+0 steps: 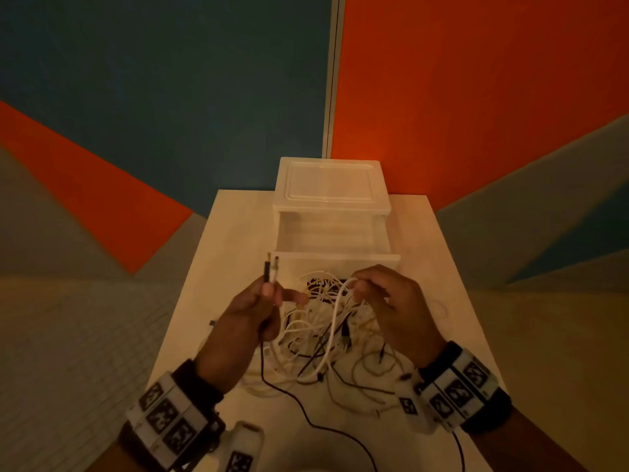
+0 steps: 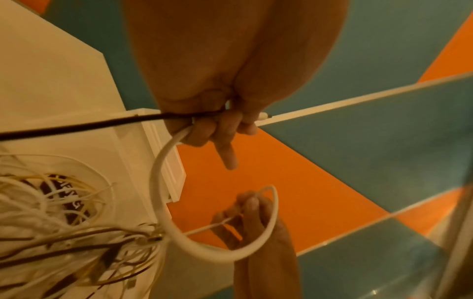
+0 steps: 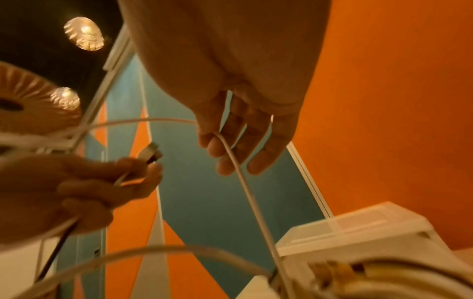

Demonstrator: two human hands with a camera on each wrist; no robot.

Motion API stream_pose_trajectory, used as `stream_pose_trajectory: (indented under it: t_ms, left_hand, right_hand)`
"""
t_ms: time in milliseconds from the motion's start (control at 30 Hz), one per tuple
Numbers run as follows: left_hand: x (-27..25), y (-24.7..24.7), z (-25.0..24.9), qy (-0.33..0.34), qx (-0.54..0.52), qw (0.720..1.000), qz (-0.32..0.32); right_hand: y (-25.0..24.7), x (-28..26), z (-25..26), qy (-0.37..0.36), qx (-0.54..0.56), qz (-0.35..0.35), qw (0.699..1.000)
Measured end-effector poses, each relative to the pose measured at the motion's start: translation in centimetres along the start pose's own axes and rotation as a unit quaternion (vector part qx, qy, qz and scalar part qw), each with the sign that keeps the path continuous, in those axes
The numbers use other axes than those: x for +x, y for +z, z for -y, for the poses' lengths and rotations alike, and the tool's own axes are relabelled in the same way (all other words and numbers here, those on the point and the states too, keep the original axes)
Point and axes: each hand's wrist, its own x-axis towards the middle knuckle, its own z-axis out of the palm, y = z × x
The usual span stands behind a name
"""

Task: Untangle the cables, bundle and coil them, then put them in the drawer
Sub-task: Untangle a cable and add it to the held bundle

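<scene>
A tangle of white and black cables [image 1: 326, 328] lies on the white table [image 1: 442, 267] in front of an open white drawer [image 1: 328, 238]. My left hand [image 1: 258, 301] grips a black cable [image 2: 76, 125] and a white cable [image 2: 163, 161] together, their plug ends [image 1: 272, 267] sticking up side by side. A thick white cable [image 1: 335, 311] arcs from the pile up to my right hand [image 1: 371, 291], whose fingers curl round it [image 3: 230, 153]. Both hands hover just above the heap.
The drawer belongs to a small white plastic cabinet [image 1: 330, 185] at the table's far edge, against an orange and teal wall. A black cable [image 1: 306, 417] trails toward the near edge. A white device [image 1: 243, 447] sits near my left wrist.
</scene>
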Motion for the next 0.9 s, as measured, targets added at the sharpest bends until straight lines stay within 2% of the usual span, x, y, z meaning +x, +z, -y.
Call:
stream_pose_trajectory:
  t_ms: [100, 200, 300, 333, 433, 500, 633, 733, 800, 900]
  left_hand:
    - [0.5, 1.4, 0.0, -0.010, 0.036, 0.997, 0.063]
    - [0.8, 2.3, 0.0, -0.039, -0.005, 0.991, 0.125]
    - [1.3, 2.1, -1.0, -0.070, -0.127, 0.981, 0.131]
    - [1.5, 1.9, -1.4, -0.073, -0.138, 0.980, 0.127]
    - [1.7, 1.3, -1.7, -0.072, -0.054, 0.989, 0.119]
    - [1.3, 1.7, -1.5, -0.082, -0.021, 0.987, 0.138]
    - [0.7, 2.5, -1.1, -0.110, -0.092, 0.977, 0.160]
    - [0.7, 2.5, -0.5, -0.119, -0.112, 0.976, 0.146]
    - [0.7, 2.4, -0.8, -0.115, -0.161, 0.972, 0.130]
    - [0.4, 2.2, -2.3, -0.077, -0.220, 0.962, 0.143]
  right_hand:
    - [1.2, 0.3, 0.3, -0.021, -0.009, 0.027, 0.999]
    - [1.9, 0.1, 0.2, -0.031, -0.013, 0.037, 0.999]
    - [2.1, -0.6, -0.8, -0.013, -0.018, 0.045, 0.999]
    - [2.1, -0.9, -1.1, -0.010, -0.017, 0.041, 0.999]
    - [2.0, -1.4, -1.0, -0.017, -0.022, 0.029, 0.999]
    - [2.3, -1.2, -0.5, -0.034, -0.050, 0.028, 0.998]
    - [3.1, -1.4, 0.5, -0.054, -0.099, 0.041, 0.993]
    - [3.3, -1.8, 0.6, -0.057, -0.055, 0.050, 0.996]
    - [3.5, -2.0, -0.7, -0.016, -0.037, 0.086, 0.995]
    - [4.6, -3.3, -5.2, 0.088, -0.070, 0.229, 0.967]
